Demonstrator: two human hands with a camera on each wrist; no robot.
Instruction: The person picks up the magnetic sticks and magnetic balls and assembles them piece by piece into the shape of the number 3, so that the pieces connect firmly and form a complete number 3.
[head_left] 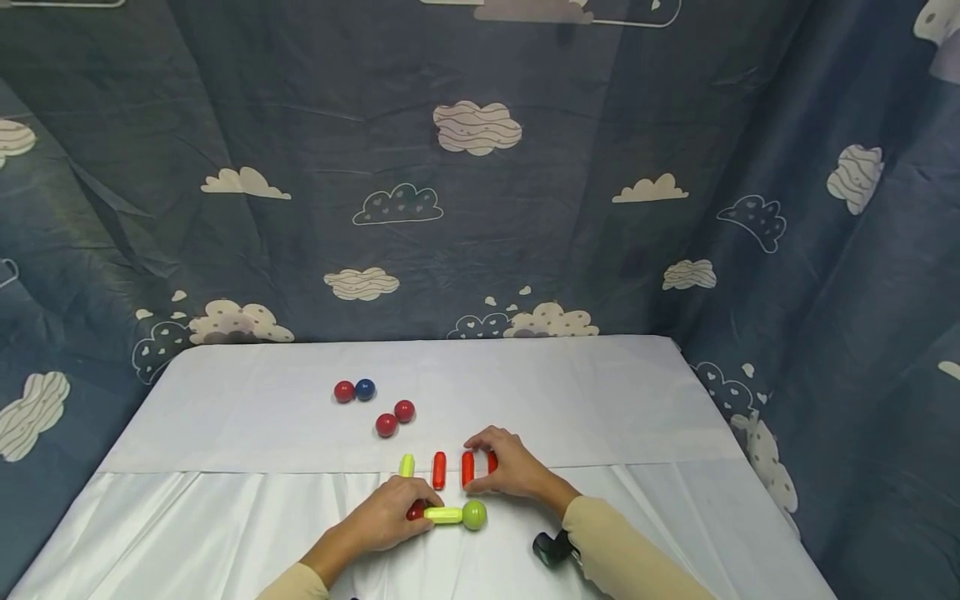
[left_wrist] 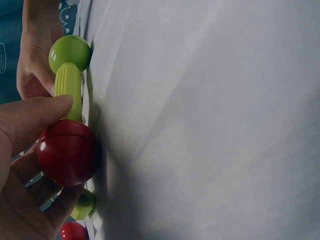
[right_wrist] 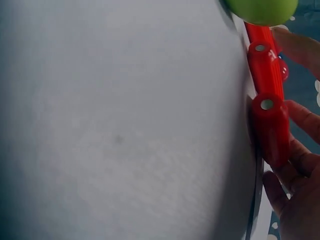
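A yellow-green stick point(head_left: 443, 516) lies between a green ball point(head_left: 474, 514) and a red ball point(left_wrist: 68, 152), end to end in a row. My left hand point(head_left: 386, 510) holds this row at the red-ball end, with the thumb across the stick and the other fingers behind the ball. My right hand point(head_left: 513, 468) is over the red sticks, its thumb and fingers spread apart around the middle red stick point(head_left: 468, 469). Its fingers overlap the far end of the rightmost red stick point(right_wrist: 272, 130). Silver discs show on the near ends of these two sticks.
Another red stick point(head_left: 439, 470) and a yellow-green stick point(head_left: 407, 465) lie left of the right hand. Farther back are a blue ball point(head_left: 365, 389) and several red balls point(head_left: 386, 425). A black object point(head_left: 553, 548) sits by the right sleeve. White cloth point(head_left: 600, 400) covers the table.
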